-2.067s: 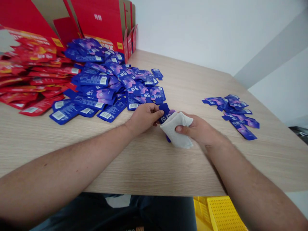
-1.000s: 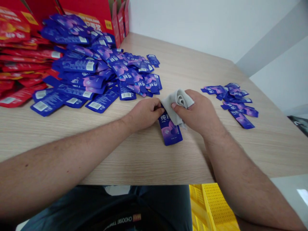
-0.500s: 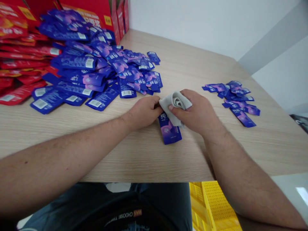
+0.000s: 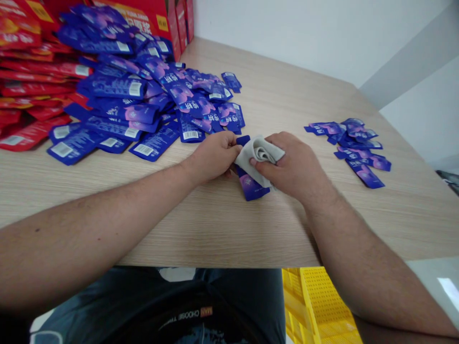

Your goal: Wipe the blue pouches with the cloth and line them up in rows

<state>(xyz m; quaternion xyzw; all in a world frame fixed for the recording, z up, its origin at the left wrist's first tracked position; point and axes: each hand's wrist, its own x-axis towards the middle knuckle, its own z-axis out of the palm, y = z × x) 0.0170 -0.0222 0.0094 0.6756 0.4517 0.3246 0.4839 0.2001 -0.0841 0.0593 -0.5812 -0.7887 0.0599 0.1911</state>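
Observation:
Between my hands, over the table's front part, is a blue and purple pouch (image 4: 252, 187). My left hand (image 4: 217, 155) pinches the pouch at its left edge. A folded light-grey cloth (image 4: 258, 152) is bunched in my right hand (image 4: 292, 165) and lies pressed across the pouch's face, hiding its middle. The pouch's lower end and a bit of its top stick out past the cloth. To the left spreads a big heap of similar blue pouches (image 4: 154, 95). On the right lies a smaller loose group of blue pouches (image 4: 353, 138).
Red pouches (image 4: 39, 88) are stacked at the far left, with red boxes (image 4: 150, 19) behind the blue heap. The wooden table (image 4: 201, 224) meets a white wall at the back. Below its front edge stands a yellow plastic crate (image 4: 322, 306).
The pouch has shifted slightly up beneath the cloth, so its top end now shows above and less shows below. My left hand has moved a little up with it.

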